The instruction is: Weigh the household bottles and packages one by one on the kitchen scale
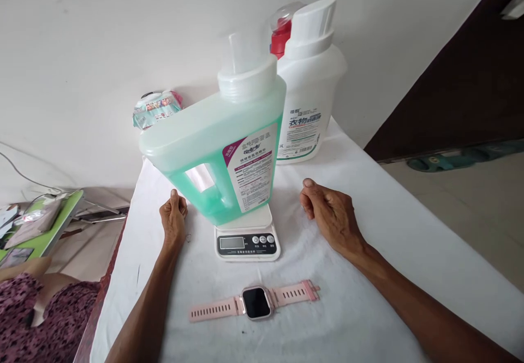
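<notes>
Nearest lies a watch; beyond it a green jug stands on the scale between 2 loosely curled hands, left and right (both empty, neither touching it).

White-clothed table: scale, pink watch, white bottle, packet at back.

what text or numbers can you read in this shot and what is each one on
"衣物": large green characters on the white bottle's label; the smaller lines around and below them are too blurred to read.
Green detergent jug label: purple and white with printed lines, all too small to read.
Kitchen scale: display blank, button captions unreadable.
Pink smartwatch: screen dark, no text.
Packet by the wall: print blurred.
</notes>
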A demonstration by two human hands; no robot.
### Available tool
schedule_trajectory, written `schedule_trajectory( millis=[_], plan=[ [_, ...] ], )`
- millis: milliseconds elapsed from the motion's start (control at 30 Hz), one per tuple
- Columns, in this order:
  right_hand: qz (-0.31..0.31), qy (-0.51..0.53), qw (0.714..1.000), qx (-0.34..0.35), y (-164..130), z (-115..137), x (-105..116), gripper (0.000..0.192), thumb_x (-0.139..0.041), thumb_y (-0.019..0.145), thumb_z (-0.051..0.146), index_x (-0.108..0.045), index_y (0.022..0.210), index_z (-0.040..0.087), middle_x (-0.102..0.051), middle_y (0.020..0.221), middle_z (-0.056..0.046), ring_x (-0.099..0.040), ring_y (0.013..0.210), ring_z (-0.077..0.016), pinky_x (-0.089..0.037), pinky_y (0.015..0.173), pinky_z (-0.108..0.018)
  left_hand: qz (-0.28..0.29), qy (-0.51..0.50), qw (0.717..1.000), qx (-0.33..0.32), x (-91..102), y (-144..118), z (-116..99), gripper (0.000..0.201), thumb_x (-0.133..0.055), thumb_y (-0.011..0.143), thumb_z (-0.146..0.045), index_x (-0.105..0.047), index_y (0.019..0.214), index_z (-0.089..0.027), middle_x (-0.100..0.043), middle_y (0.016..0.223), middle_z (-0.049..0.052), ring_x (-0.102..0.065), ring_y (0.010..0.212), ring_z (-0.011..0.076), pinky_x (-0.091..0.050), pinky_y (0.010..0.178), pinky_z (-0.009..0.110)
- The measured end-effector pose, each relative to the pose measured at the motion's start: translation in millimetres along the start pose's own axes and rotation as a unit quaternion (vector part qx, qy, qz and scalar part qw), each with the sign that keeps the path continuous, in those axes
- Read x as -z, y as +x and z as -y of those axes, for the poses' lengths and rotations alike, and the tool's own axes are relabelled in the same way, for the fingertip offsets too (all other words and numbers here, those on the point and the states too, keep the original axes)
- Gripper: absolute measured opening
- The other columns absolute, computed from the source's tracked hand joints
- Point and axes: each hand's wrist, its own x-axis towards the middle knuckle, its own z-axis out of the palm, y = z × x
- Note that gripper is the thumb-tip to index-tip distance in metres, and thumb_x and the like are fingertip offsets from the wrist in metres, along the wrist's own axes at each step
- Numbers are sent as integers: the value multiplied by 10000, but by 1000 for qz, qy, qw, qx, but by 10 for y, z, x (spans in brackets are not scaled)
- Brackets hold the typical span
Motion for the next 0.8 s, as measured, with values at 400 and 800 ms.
schedule_trajectory(
  millis=[400, 800],
  plan=[
    [0, -24, 998, 62, -16, -25, -13, 644, -399, 1061, 679, -449, 572, 263, -443, 499, 17, -436, 468, -153, -362, 499, -316, 16, 47, 999, -3, -3, -4, 3, 691, -605, 950, -719, -321, 559, -225, -289, 540, -45, -241, 498, 92, -207, 468, 270],
    [-10, -30, 978, 206, -224, 158, -21, 516, -434, 1121, 426, -437, 634, 254, -464, 554, 28, -458, 502, -135, -378, 538, -306, -2, 0, 994, -107, -20, -79, -407, 593, -518, 994, -716, -569, 702, -202, -505, 650, 2, -458, 589, 135, -398, 577, 270]
  ],
)
